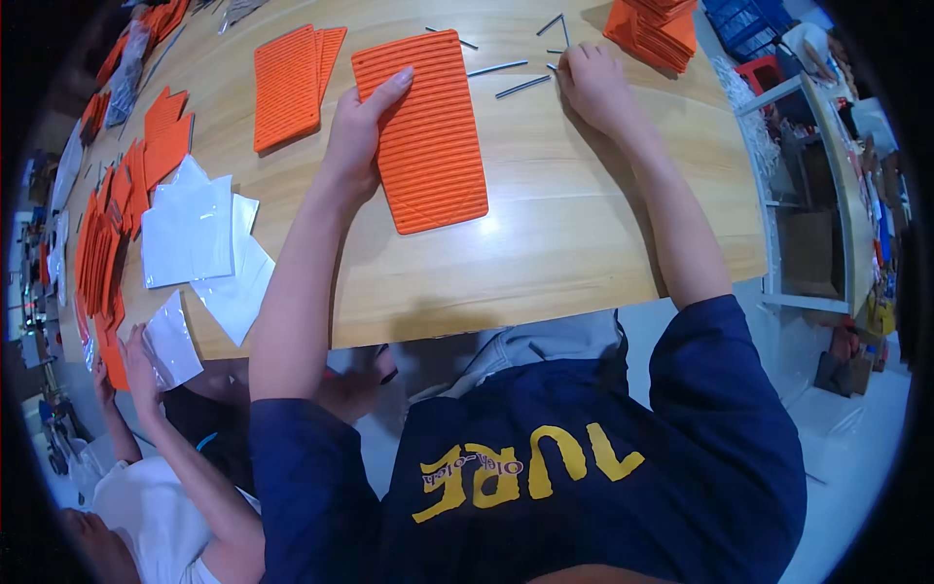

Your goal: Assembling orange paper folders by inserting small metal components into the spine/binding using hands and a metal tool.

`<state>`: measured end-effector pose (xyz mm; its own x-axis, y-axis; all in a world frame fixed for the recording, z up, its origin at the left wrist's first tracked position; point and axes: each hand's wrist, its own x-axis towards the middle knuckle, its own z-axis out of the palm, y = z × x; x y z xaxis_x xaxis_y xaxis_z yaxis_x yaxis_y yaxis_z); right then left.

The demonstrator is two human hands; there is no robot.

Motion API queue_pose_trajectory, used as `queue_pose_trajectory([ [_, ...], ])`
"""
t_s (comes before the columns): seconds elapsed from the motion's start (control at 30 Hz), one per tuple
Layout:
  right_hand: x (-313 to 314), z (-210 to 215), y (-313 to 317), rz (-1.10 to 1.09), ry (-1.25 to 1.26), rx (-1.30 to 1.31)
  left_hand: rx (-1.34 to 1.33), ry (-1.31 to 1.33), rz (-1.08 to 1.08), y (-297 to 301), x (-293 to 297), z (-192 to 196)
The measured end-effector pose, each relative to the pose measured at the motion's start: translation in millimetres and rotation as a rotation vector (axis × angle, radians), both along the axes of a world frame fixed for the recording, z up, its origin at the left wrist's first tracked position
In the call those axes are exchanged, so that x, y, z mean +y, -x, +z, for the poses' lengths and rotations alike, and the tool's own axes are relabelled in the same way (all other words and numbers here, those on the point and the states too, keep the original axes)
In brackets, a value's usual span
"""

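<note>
My left hand [362, 127] grips an orange ribbed pad [433, 136] by its left edge, thumb on top, above the wooden table. The pad is rectangular with rounded corners and ridges across it. Farther right, my right hand [592, 83] is closed at the tabletop, fingertips pinched at a thin grey rod [553, 67]; only its short end shows. Other thin rods lie around it, one a dark grey rod [522, 87] just left of the fingers. Left of my left hand rest two more overlapping orange pads [287, 88].
A stack of orange pads [654, 37] stands at the far right. White sheets or clear-wrapped packets [190, 238] lie at the left, beside heaped orange pads [97, 253]. A co-worker's hand [141, 370] holds a white sheet there. A white-framed shelf [803, 195] stands off the table's right edge.
</note>
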<state>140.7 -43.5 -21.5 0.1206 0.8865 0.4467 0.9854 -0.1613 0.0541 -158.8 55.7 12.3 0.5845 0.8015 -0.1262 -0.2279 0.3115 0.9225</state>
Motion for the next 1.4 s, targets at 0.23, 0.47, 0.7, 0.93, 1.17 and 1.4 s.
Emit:
queue_pose_trajectory([
  [0.23, -5, 9, -19, 0.091, -0.054, 0.513, -0.005, -0.015, -0.01, -1, -1, 1],
  [0.47, -9, 49, 28, 0.425, -0.326, 1.345, -0.023, 0.013, 0.009, 5, -3, 1],
  [0.7, -23, 56, 51, 0.564, -0.38, 1.265, 0.057, -0.055, -0.089, 0, -12, 7],
  [0.93, -25, 63, 72, 0.66, -0.46, 1.549, 0.039, -0.211, -0.118, -2, -18, 10],
  [1.17, -27, 60, 67, 0.614, -0.462, 1.325, 0.066, -0.252, -0.157, -3, -19, 12],
  [1.4, -24, 60, 68, 0.71, -0.493, 1.302, 0.068, -0.238, -0.148, -3, -18, 11],
])
